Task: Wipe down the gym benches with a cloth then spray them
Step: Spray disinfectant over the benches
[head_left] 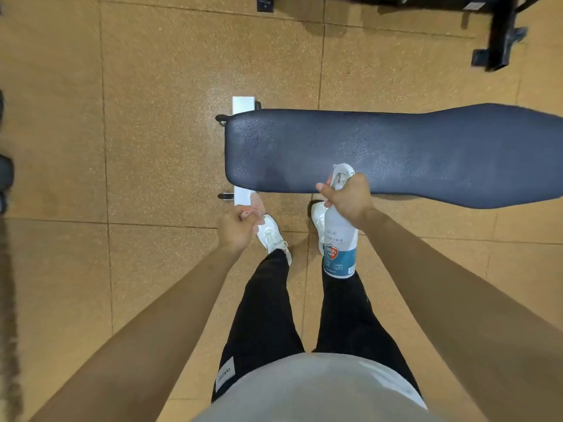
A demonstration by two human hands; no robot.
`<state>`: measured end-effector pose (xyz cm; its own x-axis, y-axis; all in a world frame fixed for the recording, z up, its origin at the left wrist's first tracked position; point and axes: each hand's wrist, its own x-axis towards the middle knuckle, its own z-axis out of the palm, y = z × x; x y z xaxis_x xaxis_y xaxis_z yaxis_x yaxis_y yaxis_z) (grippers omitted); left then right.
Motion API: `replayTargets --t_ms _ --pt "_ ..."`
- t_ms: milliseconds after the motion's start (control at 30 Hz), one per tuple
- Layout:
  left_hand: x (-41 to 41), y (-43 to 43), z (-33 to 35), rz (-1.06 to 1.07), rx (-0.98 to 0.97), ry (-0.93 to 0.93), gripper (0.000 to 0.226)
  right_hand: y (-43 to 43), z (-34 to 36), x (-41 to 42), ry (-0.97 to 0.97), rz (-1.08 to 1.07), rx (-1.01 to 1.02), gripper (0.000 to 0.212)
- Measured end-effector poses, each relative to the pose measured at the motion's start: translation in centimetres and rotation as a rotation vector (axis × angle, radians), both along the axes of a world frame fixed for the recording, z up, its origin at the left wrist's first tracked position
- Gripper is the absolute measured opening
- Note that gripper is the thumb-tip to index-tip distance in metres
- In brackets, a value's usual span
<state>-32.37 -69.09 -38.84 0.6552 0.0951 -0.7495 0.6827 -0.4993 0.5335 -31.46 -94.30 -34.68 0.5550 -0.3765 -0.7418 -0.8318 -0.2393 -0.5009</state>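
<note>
Closest to the lens, below a grey shirt hem and black trousers, my left grip [240, 226] is curled tight around a small pale cloth [256, 213]. I hold it low and off to the side of the white shoes [269, 234], which I read as parking it out of the spray's way. It is bunched and blurred, so I cannot tell whether it is damp. A little further out, my right grip [347, 199] is wrapped round the neck of the spray bottle [339, 242]. The body hangs down toward my knee and the white nozzle head [342, 173] tips forward over the near edge of the gym bench [396, 153], which is how I would aim for a burst onto the pad. One finger reaches forward by the trigger, but the trigger is hidden behind the grip, so I cannot say whether it is pressed. No mist shows. The dark blue pad lies across my view just beyond the shoes. Its left end sits over a white foot bar [243, 105], and its right end runs out of frame. Paler patches on the pad could be moisture or only glare. Farthest off, a black equipment frame [499, 35] is cropped by the top edge.
</note>
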Motion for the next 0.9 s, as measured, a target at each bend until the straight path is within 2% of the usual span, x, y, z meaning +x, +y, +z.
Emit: replayTargets --t_ms 100,167,433,600,800,900 --pt "-1.2 -1.2 2.5 -0.036 -0.029 -0.049 0.010 -2.0 2.0 -2.1 -0.016 -0.113 -0.056 0.023" --pt "-2.1 -2.1 3.5 -0.054 -0.050 -0.062 0.010 -3.9 3.0 -3.8 -0.032 -0.205 -0.046 0.018" --pt "-6.1 -8.5 7.1 -0.051 -0.192 0.062 0.003 -12.6 6.3 -11.1 -0.088 -0.620 -0.082 0.026" --pt "-9.6 -12.8 10.1 -0.039 -0.178 0.047 0.014 -18.4 7.4 -14.8 -0.111 -0.628 -0.107 0.024" --pt "-14.1 -18.2 13.1 -0.072 -0.213 0.075 0.006 -25.5 8.1 -19.0 -0.135 -0.772 -0.133 0.032" --pt "-15.7 -20.8 13.8 -0.122 -0.184 0.091 0.010 -28.7 7.8 -21.3 -0.125 -0.820 -0.136 0.034"
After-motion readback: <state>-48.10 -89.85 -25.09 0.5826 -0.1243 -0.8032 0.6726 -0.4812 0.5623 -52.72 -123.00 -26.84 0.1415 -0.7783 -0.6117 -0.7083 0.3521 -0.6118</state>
